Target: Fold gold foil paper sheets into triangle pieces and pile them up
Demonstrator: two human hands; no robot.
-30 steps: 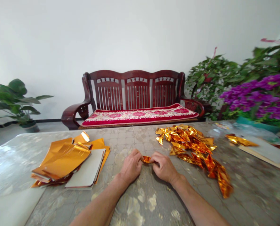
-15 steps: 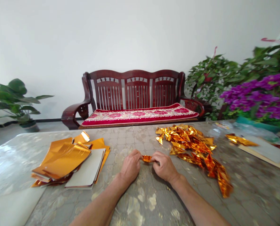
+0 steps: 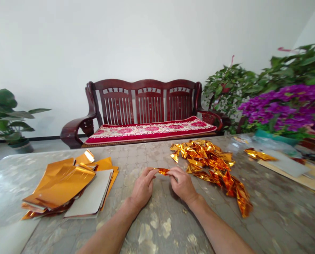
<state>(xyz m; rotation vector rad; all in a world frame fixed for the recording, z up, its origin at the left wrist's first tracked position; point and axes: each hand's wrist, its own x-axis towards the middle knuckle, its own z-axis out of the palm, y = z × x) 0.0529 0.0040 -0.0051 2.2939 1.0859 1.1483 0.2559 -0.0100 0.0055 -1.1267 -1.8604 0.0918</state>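
Observation:
Between my two hands, just above the table's middle, is a small piece of folded gold foil paper point(image 3: 162, 171). My left hand point(image 3: 143, 187) pinches its left end, and my right hand point(image 3: 182, 183) grips the right end. The fingertips partly cover both ends. To the right lies a heap of folded gold foil pieces point(image 3: 210, 158), a line of them trailing toward me. Left of my hands sits a loose stack of flat gold foil sheets point(image 3: 64, 183), with a pale sheet point(image 3: 90, 194) lying face up beside them.
The table point(image 3: 149, 225) has a patterned, glossy cover. At its right are purple flowers point(image 3: 284, 109), clear plastic, a single folded foil piece point(image 3: 260, 154) and a flat board point(image 3: 290, 165). Behind stands a dark red wooden bench point(image 3: 149, 102). A potted plant point(image 3: 11, 120) is at left.
The view has turned slightly right, so everything sits further left. Both hands keep hold of the foil piece; my left fingers have straightened somewhat along its end.

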